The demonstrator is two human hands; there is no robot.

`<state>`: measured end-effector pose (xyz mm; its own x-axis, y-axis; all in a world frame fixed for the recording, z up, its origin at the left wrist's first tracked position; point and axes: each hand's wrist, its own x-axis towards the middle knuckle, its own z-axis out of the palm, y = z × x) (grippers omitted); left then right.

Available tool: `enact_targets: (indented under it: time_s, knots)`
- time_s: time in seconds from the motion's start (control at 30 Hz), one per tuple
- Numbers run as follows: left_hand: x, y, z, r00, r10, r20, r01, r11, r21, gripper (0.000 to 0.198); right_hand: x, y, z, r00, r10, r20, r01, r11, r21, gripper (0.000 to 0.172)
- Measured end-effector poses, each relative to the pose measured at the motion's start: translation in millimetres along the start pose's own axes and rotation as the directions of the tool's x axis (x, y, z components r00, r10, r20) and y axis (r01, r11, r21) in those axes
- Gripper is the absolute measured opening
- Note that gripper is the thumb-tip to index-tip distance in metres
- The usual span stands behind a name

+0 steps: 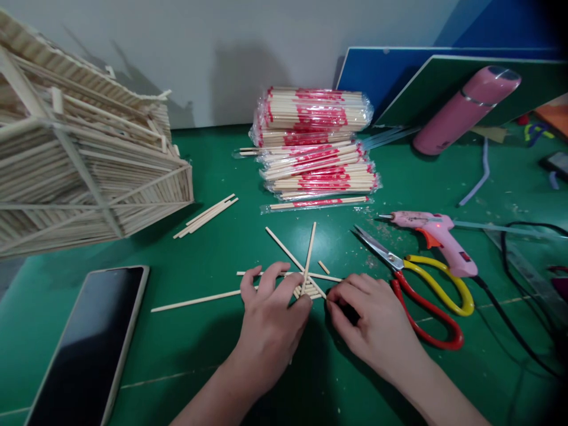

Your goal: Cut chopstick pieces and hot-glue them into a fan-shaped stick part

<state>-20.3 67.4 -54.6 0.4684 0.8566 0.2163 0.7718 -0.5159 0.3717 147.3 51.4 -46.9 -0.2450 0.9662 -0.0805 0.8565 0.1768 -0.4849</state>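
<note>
Several bare wooden chopsticks lie crossed in front of me, around a small cluster of short cut pieces point(314, 292). My left hand point(271, 313) bends over the cluster, its thumb and index finger closed at the lower end of a slanting chopstick point(309, 251). Its other fingers rest across chopsticks that stick out to the left, including a long one point(195, 300). At the right of the cluster, my right hand point(375, 316) is closed, fingertips pinching the near end of a diagonal chopstick point(284, 247). A short cut piece point(323, 267) lies apart, just beyond the hands.
Scissors point(399, 263) and a pink glue gun point(437, 228) with its cord lie right. Wrapped chopstick packs point(315, 148) are stacked behind, near a pink flask point(461, 115). Left are loose chopsticks point(206, 217), a phone point(89, 343) and a large stick-built model point(84, 154).
</note>
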Motion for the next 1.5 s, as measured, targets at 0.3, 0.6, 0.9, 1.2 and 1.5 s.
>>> enact_targets:
  time_s: [0.3, 0.6, 0.9, 1.2, 1.5]
  knots:
    - [-3, 5, 3.8, 0.999, -0.036, -0.008, 0.036, 0.999, 0.019, 0.012, 2, 1, 0, 1.0, -0.014, -0.002, 0.014, 1.0, -0.009, 0.014]
    - [-3, 6, 5.6, 0.998, -0.009, -0.055, 0.011, 0.999, 0.036, 0.012, -1, -1, -2, 1.0, -0.023, 0.012, 0.024, 0.999, -0.027, 0.015]
    - [-4, 6, 6.3, 0.994, 0.013, -0.106, -0.008, 0.999, 0.053, 0.012, -2, -2, 0, 0.999, -0.027, 0.02, 0.028, 0.999, -0.035, 0.016]
    - [-4, 9, 7.5, 0.99, -0.038, -0.136, 0.046, 0.997, 0.057, 0.006, -3, -1, 1, 0.999, -0.024, 0.024, 0.025, 0.999, -0.036, 0.015]
    - [-1, 12, 6.8, 0.993, -0.022, -0.12, 0.032, 0.996, 0.086, 0.012, -3, -1, 1, 0.999, -0.024, 0.023, 0.024, 1.0, -0.017, 0.015]
